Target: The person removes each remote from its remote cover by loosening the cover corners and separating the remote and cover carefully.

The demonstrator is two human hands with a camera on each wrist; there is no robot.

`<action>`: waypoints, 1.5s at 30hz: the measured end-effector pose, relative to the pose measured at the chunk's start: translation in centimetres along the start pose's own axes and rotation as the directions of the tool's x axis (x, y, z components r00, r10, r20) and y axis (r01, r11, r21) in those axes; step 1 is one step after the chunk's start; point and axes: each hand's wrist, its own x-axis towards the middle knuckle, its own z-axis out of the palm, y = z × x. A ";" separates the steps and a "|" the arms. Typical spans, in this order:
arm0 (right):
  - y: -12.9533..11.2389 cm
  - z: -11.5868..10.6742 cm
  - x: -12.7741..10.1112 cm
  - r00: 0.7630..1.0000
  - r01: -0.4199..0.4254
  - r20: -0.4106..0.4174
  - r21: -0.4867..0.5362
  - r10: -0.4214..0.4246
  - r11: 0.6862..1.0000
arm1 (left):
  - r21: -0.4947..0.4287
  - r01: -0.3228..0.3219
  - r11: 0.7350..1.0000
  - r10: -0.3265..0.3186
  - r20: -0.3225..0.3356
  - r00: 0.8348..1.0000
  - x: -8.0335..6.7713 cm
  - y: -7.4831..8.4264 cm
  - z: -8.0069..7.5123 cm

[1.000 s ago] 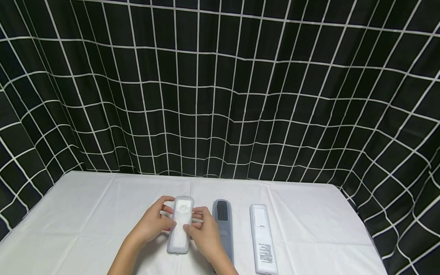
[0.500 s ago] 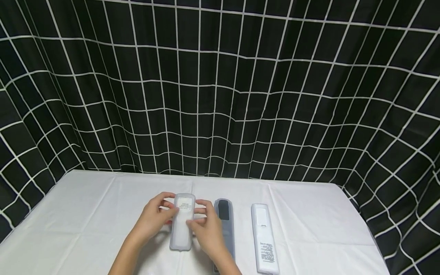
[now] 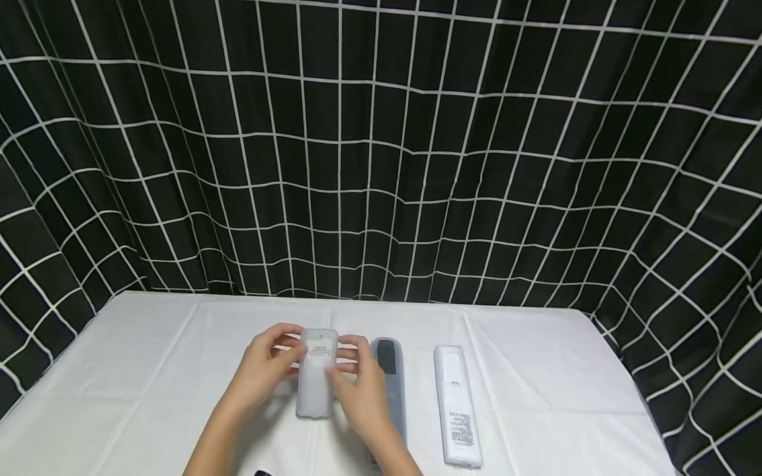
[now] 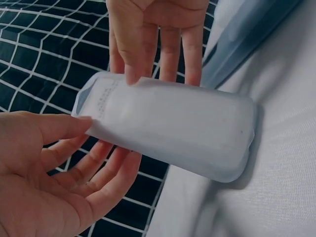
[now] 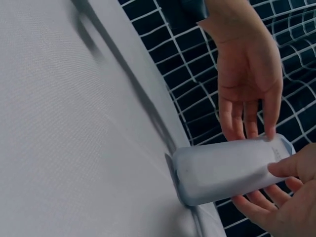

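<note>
Left hand [image 3: 262,370] and right hand [image 3: 357,390] both pinch the far end of a white remote in a clear silicone sleeve [image 3: 315,377], thumbs on top, fingers under; it sits lower centre of the head view, near end resting on the white-clothed worktop [image 3: 149,370], far end tipped up. Judging by this, the sleeve looks fully on, w/ maybe only seating the top edge left; can't tell if it's going on or coming off. Right of it, flat on the worktop: a grey-sleeved dark remote [image 3: 388,390] just beside the right hand, then a bare white remote [image 3: 456,403], back up, label showing, set apart. Behind: black grid-pattern curtain [image 3: 381,152]. Head view alone shows the other two remotes in full; wrist views alone show the fingers under the sleeve and its lifted end.
</note>
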 end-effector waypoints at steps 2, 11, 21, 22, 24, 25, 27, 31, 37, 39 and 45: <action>-0.1 0.0 0.0 1.000 0.020 -0.012 0.014 -0.020 1.000 | 0.002 -0.013 1.000 0.013 0.000 1.000 0.0 0.1 0.0; -0.6 -0.2 0.1 0.999 0.017 -0.053 0.069 -0.014 0.997 | -0.014 -0.032 0.999 0.032 0.037 0.999 -0.2 0.5 -0.2; -0.8 -0.4 0.0 0.997 0.032 -0.067 0.139 -0.023 0.990 | -0.099 -0.019 0.995 0.026 0.072 0.997 -0.4 0.9 -0.8; -0.8 -0.4 0.0 0.997 0.037 -0.071 0.145 -0.027 0.989 | -0.107 -0.021 0.994 0.029 0.075 0.997 -0.4 0.9 -0.8; -0.8 -0.4 0.0 0.997 0.040 -0.078 0.152 -0.028 0.988 | -0.121 -0.026 0.992 0.036 0.082 0.996 -0.4 0.9 -0.9; -0.8 -0.4 0.1 0.996 0.039 -0.080 0.153 -0.027 0.987 | -0.128 -0.029 0.991 0.040 0.089 0.995 -0.4 0.8 -1.0; -0.8 -0.4 0.2 0.996 0.041 -0.081 0.156 -0.029 0.987 | -0.139 -0.029 0.990 0.044 0.104 0.994 -0.3 0.8 -1.3; -0.8 -0.7 0.4 0.997 0.035 -0.066 0.157 -0.025 0.987 | -0.150 -0.025 0.988 0.046 0.141 0.989 -0.3 0.7 -1.7; -1.0 -1.0 0.5 0.999 0.013 -0.041 0.174 -0.006 0.985 | -0.156 -0.011 0.988 0.035 0.152 0.988 -0.1 0.7 -2.1; -1.1 -1.1 0.5 0.999 0.016 -0.035 0.173 -0.010 0.985 | -0.154 -0.008 0.988 0.031 0.148 0.989 -0.1 0.7 -2.2; -1.1 -1.0 0.5 1.000 0.019 -0.025 0.160 -0.015 0.987 | -0.160 -0.017 0.987 0.043 0.159 0.986 -0.1 0.6 -2.4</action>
